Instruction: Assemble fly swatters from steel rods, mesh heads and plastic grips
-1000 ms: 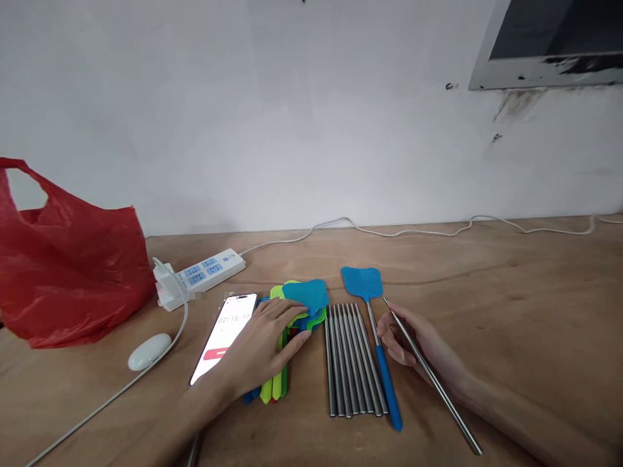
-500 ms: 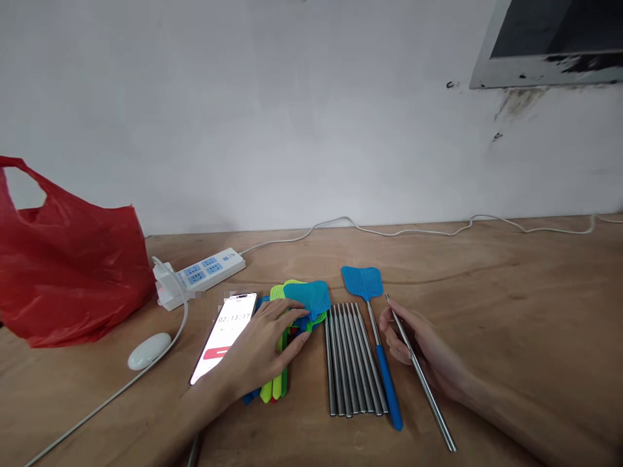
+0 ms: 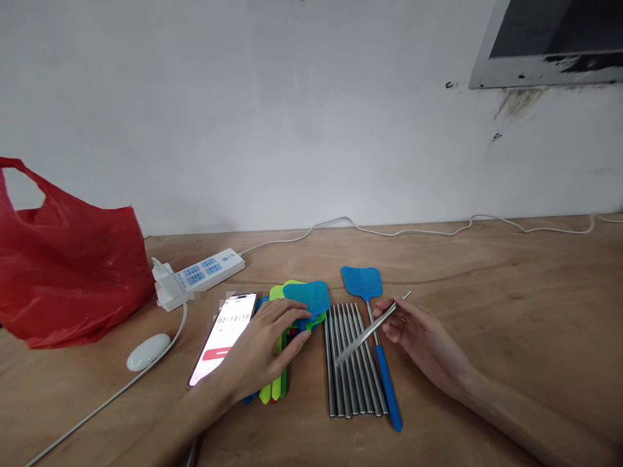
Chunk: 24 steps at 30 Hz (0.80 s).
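My right hand (image 3: pixel 426 340) pinches a metal chopstick (image 3: pixel 372 332) between thumb and fingers near its thin end. The thick end slants down left over a row of several metal chopsticks (image 3: pixel 353 370) lying side by side, and is blurred. A blue fly swatter (image 3: pixel 387 383) lies right of the row, partly behind the held chopstick. My left hand (image 3: pixel 272 337) rests with fingers stretched and apart on a pile of fly swatters (image 3: pixel 311 297) in blue, yellow-green and green. It hides part of their handles.
Left of the pile lies a phone (image 3: pixel 226 337) showing a timer. A white power strip (image 3: pixel 209 275), a white mouse-like object (image 3: pixel 148 352) and a red plastic bag (image 3: pixel 73 272) stand farther left. A thin cable (image 3: pixel 413 231) runs along the wall.
The chopstick in my right hand has swung round: its thick end pointed down right and now points left over the row. My left hand has stayed put.
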Available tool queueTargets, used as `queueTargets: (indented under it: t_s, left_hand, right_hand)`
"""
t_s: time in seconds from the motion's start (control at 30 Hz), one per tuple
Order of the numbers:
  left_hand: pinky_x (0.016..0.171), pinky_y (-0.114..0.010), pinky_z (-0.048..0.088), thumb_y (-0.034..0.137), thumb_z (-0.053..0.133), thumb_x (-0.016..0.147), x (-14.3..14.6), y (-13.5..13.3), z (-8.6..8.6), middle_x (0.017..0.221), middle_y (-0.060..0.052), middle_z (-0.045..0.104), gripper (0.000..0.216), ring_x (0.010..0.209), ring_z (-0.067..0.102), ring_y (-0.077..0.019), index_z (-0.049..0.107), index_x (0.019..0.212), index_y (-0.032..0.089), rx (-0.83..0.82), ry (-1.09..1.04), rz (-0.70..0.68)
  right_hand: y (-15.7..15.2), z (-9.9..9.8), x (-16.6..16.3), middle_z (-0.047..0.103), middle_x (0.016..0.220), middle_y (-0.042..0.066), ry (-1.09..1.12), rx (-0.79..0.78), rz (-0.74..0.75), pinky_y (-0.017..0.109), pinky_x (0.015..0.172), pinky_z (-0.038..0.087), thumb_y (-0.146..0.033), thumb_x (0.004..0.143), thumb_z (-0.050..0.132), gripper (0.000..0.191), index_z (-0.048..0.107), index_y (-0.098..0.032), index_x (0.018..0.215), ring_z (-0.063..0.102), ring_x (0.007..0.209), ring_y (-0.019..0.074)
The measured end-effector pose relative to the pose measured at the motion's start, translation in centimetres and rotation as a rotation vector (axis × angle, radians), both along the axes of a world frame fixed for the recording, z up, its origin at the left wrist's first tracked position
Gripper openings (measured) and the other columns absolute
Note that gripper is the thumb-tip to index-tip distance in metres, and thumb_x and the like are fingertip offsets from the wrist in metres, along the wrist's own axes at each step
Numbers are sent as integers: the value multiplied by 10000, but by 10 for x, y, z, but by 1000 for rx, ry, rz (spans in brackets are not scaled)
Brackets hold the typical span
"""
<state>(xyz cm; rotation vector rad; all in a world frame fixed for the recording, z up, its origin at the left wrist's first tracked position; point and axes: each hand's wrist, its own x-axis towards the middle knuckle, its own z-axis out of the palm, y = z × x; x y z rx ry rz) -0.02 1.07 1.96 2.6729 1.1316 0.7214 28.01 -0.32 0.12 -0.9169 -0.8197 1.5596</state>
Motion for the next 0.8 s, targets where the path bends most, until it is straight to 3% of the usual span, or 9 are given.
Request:
queueTargets:
  t_s: [0.13, 0.3, 0.47, 0.6, 0.8]
  left_hand:
    - [867, -407, 453, 289, 447, 1022, 7, -9, 7, 1036, -60, 666, 194, 960, 590, -239, 626, 1060, 225, -51, -46, -80]
    - [830, -409, 423, 334, 520, 996, 15, -17, 7, 860, -28, 650, 152, 822, 583, -225, 610, 968, 216, -99, 13, -71]
    - [799, -381, 420, 284, 433, 1025, 17, -20, 1, 801, -15, 627, 209, 769, 577, -206, 542, 862, 213, -99, 38, -44]
    - [657, -319, 418, 310, 392, 1038, 17, -21, -1, 797, -21, 621, 207, 732, 579, -209, 518, 903, 216, -100, 62, -56]
    - [563, -305, 372, 370, 311, 1065, 13, -22, 7, 731, -11, 608, 272, 630, 586, -211, 479, 914, 219, -32, 234, -76]
  right_hand:
    - [-3, 5, -4, 735, 932, 43, 7, 25, 18, 237, 761, 510, -476, 786, 769, 297, 779, -199, 893, 648, 849, 151]
    - [-8, 6, -9, 756, 999, 57, 19, 39, 55, 262, 715, 550, -430, 750, 818, 268, 726, -220, 888, 705, 816, 165]
    - [-8, 5, -7, 730, 802, 34, -135, 178, 34, 270, 625, 540, -440, 708, 843, 291, 676, -207, 761, 667, 705, 160]
    - [-2, 1, -4, 633, 568, -14, -352, 248, 19, 265, 523, 496, -493, 686, 834, 338, 687, -195, 746, 582, 536, 131]
    - [1, 9, 0, 692, 646, 14, -479, 237, 236, 281, 542, 521, -471, 768, 775, 293, 686, -197, 826, 644, 585, 157]
